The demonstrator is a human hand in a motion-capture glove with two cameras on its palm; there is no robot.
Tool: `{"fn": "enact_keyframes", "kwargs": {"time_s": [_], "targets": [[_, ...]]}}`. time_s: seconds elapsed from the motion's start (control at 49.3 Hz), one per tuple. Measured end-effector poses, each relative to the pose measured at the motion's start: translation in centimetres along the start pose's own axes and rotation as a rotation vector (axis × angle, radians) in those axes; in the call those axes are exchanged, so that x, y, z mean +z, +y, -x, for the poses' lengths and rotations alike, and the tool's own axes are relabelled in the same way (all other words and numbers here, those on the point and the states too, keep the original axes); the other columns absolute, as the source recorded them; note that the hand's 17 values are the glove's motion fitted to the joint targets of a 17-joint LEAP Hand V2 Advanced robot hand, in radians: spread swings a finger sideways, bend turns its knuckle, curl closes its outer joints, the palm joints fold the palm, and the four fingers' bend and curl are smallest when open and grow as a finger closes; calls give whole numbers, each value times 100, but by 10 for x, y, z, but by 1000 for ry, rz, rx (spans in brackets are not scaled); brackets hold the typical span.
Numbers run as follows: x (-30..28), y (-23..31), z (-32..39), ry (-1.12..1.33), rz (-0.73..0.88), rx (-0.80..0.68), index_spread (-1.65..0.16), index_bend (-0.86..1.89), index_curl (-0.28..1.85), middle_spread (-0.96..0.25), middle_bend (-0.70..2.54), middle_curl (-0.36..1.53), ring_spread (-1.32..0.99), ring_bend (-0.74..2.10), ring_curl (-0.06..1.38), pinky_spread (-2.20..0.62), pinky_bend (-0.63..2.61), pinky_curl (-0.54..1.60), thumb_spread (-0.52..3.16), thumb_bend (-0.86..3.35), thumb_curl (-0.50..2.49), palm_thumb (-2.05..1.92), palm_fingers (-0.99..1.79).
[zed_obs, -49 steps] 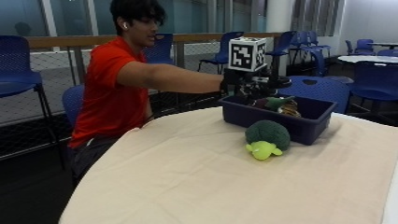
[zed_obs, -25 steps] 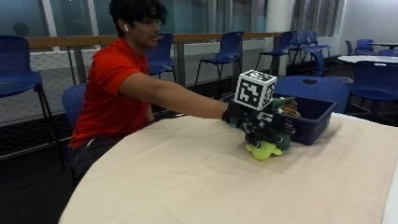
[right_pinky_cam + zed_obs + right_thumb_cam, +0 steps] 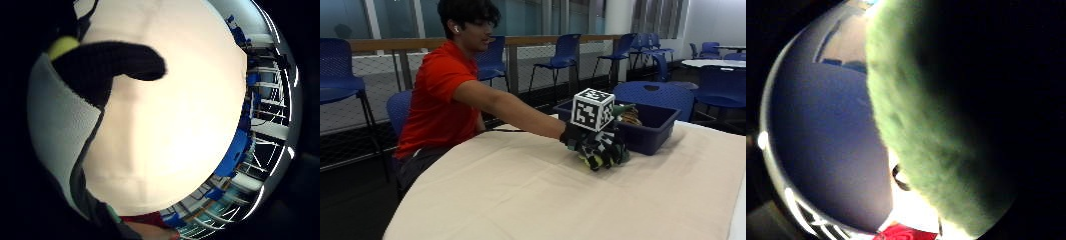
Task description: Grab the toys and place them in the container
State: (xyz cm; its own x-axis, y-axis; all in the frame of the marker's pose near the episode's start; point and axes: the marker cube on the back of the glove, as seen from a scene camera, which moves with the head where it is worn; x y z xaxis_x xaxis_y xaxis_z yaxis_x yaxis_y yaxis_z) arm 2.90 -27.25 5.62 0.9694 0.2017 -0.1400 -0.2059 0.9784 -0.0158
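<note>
My gloved right hand [image 3: 596, 146] lies over the green plush turtle [image 3: 621, 153] on the cream tablecloth, fingers curled down around it. Only the turtle's green edge and a yellow-green bit under the fingers show in the outside view. The blue container [image 3: 656, 131] stands just behind the hand, with other toys [image 3: 627, 115] inside it. In the thumb side palm view the green plush [image 3: 946, 130] fills much of the picture, with the container's blue wall [image 3: 826, 145] beside it. The little finger side palm view shows a gloved finger [image 3: 117, 62] above the cloth.
The round table [image 3: 520, 200] carries a cream cloth, bare in front of and to the left of the hand. The person in a red shirt [image 3: 443, 100] sits at the table's far side. Blue chairs [image 3: 656, 95] stand behind the container.
The hand came away from the container, dropped onto the turtle and closed over it. The turtle, plainly visible a second ago, is now mostly covered.
</note>
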Motion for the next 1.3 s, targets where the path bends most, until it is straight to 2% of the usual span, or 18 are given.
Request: {"fn": "enact_keyframes", "kwargs": {"time_s": [0.061, 0.081, 0.203, 0.466, 0.689, 1.095, 1.176, 1.297], "targets": [[-6, 5, -5, -47, -14, -4, -39, 14, 15, -17, 43, 31, -22, 91, 44, -11, 101, 28, 130, 5, 32, 16, 42], [-8, 7, -6, -64, -15, -2, -39, 14, 15, -19, 48, 32, -25, 96, 46, -17, 102, 28, 134, 9, 34, 22, 55], [-25, 20, -11, -74, -13, -14, -38, 16, 16, -27, 51, 36, -35, 104, 48, -28, 108, 32, 133, 19, 42, 43, 70], [-119, 55, -10, -62, -98, -52, -41, 25, 23, -38, 63, 45, -46, 105, 52, -37, 100, 35, 106, 21, 59, 64, 79], [-172, 75, 54, -67, -151, -93, -43, 31, 31, -43, 67, 52, -51, 106, 54, -39, 98, 38, 86, 20, 71, 69, 80], [-188, 102, 182, -38, -166, -289, -46, 31, 42, -48, 69, 66, -52, 113, 61, -41, 104, 44, 65, 17, 87, 71, 82], [-188, 107, 205, -54, -174, -374, -46, 32, 44, -49, 68, 69, -52, 114, 62, -41, 105, 44, 62, 16, 90, 71, 81], [-186, 101, 217, -29, -194, -270, -47, 31, 48, -50, 68, 73, -52, 115, 63, -41, 105, 45, 59, 15, 93, 71, 80]]}}
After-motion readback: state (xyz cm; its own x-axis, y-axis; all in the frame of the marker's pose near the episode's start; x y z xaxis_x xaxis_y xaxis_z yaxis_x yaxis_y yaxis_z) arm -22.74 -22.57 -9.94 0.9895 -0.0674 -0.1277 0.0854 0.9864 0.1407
